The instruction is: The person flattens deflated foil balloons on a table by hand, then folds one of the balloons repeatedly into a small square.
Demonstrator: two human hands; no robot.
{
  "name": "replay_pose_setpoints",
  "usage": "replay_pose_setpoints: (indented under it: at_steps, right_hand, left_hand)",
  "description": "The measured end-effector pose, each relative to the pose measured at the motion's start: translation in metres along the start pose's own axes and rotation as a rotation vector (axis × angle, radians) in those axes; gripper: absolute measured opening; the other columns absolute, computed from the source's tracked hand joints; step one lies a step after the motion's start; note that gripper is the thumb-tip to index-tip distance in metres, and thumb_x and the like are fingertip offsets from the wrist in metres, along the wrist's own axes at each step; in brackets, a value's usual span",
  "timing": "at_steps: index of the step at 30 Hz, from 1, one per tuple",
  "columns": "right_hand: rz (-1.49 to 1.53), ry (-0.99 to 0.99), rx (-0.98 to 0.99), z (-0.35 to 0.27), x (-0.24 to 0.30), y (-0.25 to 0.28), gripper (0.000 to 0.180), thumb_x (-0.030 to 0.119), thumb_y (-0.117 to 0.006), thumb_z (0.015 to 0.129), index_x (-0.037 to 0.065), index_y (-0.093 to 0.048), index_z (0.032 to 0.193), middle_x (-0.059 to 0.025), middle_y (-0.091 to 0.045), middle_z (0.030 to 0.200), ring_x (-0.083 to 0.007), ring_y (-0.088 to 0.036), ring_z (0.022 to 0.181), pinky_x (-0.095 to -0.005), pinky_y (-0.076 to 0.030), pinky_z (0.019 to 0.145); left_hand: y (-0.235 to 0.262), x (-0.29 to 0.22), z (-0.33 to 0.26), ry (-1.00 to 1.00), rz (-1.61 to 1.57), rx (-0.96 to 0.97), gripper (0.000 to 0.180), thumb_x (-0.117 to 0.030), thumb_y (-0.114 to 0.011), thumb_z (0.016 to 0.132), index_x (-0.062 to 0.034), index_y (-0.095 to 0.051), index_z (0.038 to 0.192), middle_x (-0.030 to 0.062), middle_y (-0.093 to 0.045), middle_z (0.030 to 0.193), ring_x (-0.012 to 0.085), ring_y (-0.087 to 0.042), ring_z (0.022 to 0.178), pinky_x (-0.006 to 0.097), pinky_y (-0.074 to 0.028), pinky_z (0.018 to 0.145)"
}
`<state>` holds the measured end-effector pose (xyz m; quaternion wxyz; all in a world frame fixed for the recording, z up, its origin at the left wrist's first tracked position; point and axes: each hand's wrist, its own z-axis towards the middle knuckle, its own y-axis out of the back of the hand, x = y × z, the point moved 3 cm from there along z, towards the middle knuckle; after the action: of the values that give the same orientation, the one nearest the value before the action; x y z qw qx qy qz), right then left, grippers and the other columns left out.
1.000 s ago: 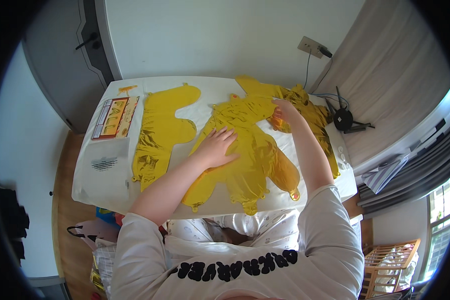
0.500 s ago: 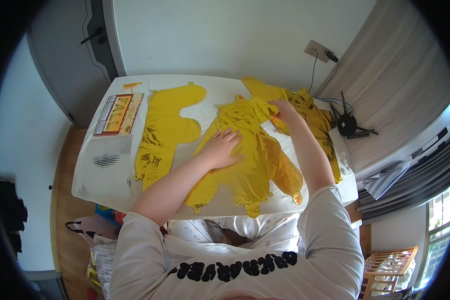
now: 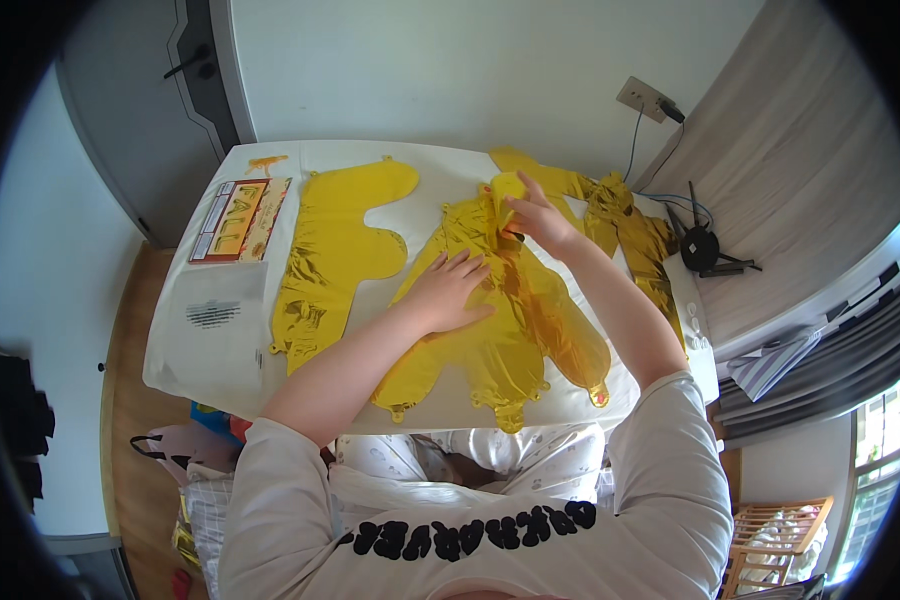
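Note:
A flat, uninflated gold foil balloon point(image 3: 505, 360) lies creased across the middle of the white-covered table, its lobes reaching the near edge. My left hand point(image 3: 450, 293) rests on it, palm down with the fingers spread. At the balloon's far right part, my right hand point(image 3: 540, 218) grips a fold of the foil between thumb and fingers, and the foil there is turned over toward the left. A second gold foil balloon point(image 3: 335, 225), with rounded lobes, lies flat on the left. More crumpled gold foil point(image 3: 640, 220) is at the right, partly behind my right arm.
On the table's left are a printed package point(image 3: 240, 222), a small orange piece point(image 3: 267, 164) and a clear plastic sheet point(image 3: 215, 325). A black router-like device point(image 3: 700, 248) with cables stands at the right edge. A wall socket point(image 3: 645, 98) is behind.
My right hand has moved left and slightly nearer, folding the balloon's far right part inward. The left hand stays spread on the foil. The view has shifted slightly.

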<state>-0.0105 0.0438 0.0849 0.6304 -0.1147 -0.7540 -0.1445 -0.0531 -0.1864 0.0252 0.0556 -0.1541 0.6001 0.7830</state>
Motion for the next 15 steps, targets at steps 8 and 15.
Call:
replay_pose_setpoints:
  at_steps: [8,15]
  right_hand:
    - [-0.965,0.260,-0.283,0.030,-0.029,0.090,0.062,0.023,-0.058,0.100,0.010,-0.038,0.157,-0.0191,-0.037,0.161,-0.0353,-0.048,0.141,-0.0424,-0.039,0.115]
    - [-1.176,0.404,-0.256,0.031,-0.042,0.027,0.045,0.029,-0.059,0.099,0.011,-0.061,0.139,-0.0204,-0.046,0.155,-0.0421,-0.042,0.141,-0.0492,-0.036,0.117]
  left_hand:
    - [0.004,-0.014,0.012,-0.035,-0.012,0.017,0.082,-0.061,-0.058,0.094,-0.0031,-0.044,0.151,0.0164,-0.041,0.159,0.0324,-0.031,0.152,0.051,-0.024,0.125]
    - [0.001,0.002,-0.004,0.003,0.004,0.008,0.082,-0.061,-0.058,0.094,-0.0030,-0.044,0.151,0.0167,-0.042,0.159,0.0319,-0.030,0.153,0.051,-0.024,0.125]
